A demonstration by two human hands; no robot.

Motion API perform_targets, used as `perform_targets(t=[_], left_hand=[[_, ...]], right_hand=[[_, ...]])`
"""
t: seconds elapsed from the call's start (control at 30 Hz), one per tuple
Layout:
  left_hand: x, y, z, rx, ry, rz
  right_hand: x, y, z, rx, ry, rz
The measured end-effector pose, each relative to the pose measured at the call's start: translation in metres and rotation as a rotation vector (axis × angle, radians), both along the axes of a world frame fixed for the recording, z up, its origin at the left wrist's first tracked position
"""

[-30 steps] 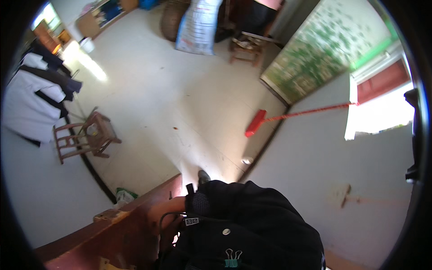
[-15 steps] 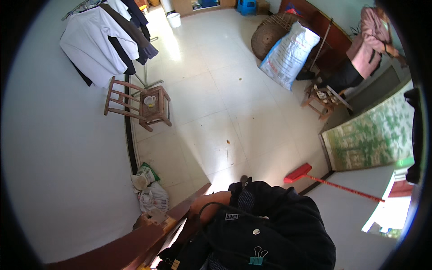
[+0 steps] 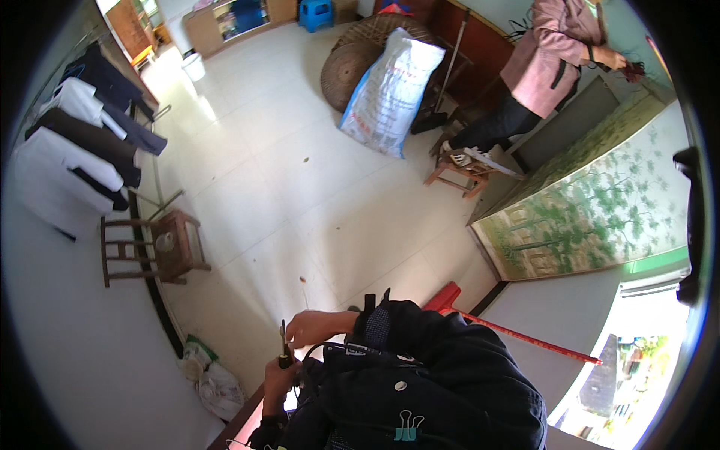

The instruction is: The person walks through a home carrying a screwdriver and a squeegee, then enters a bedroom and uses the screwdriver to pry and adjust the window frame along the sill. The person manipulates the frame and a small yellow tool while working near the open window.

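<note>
My left hand [image 3: 277, 384] is closed around a slim tool with a black-and-yellow handle [image 3: 284, 361], held upright; it looks like a screwdriver. Its thin shaft points up, beside the fingers of my right hand [image 3: 319, 328]. The right fingers are curled in close to the shaft; whether they pinch something small is too hard to make out. Both hands are in front of my dark jacket [image 3: 457, 367], which has a teal binder clip [image 3: 406, 429] on it. Below the left hand, a dark reddish wooden edge [image 3: 241, 420] shows in part.
Plastic bags [image 3: 217, 386] lie by the left wall, near a wooden chair [image 3: 180, 244] and a clothes rack with garments [image 3: 82, 161]. A red broom [image 3: 517, 337] leans at the right. Further off are a full white sack [image 3: 394, 94] and a person at a wooden stool [image 3: 461, 172], handling dark strands.
The view has swung right. My hands have left the wooden edge and come together in front of me, the slim tool now showing in the left one.
</note>
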State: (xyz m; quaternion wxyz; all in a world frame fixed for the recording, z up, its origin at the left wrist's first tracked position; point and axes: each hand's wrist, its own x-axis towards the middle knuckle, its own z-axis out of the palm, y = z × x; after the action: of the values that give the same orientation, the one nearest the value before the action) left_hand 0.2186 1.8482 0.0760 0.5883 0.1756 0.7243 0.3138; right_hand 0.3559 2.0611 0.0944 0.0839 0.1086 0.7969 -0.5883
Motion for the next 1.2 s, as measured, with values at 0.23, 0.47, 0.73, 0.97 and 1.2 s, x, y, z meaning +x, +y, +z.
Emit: perform_targets(t=[0.23,0.47,0.73,0.97,1.2], left_hand=[[0.001,0.142,-0.018,0.091,0.146,-0.121],[-0.027,0.284,-0.059,0.091,0.040,-0.039],[-0.056,0.493,-0.063,0.179,-0.021,-0.105],[-0.047,0.636,-0.035,0.180,-0.021,-0.162],[-0.022,0.726,-0.050,0.083,-0.052,-0.125]], right_hand=[[0.085,0.127,-0.017,-0.379,-0.038,-0.628],[0.125,0.266,-0.032,-0.384,-0.078,-0.849],[0.193,0.471,-0.023,-0.130,-0.250,-1.169],[0.246,0.594,-0.016,-0.250,-0.239,-1.470],[0.322,0.791,-0.037,-0.273,-0.009,-1.782]])
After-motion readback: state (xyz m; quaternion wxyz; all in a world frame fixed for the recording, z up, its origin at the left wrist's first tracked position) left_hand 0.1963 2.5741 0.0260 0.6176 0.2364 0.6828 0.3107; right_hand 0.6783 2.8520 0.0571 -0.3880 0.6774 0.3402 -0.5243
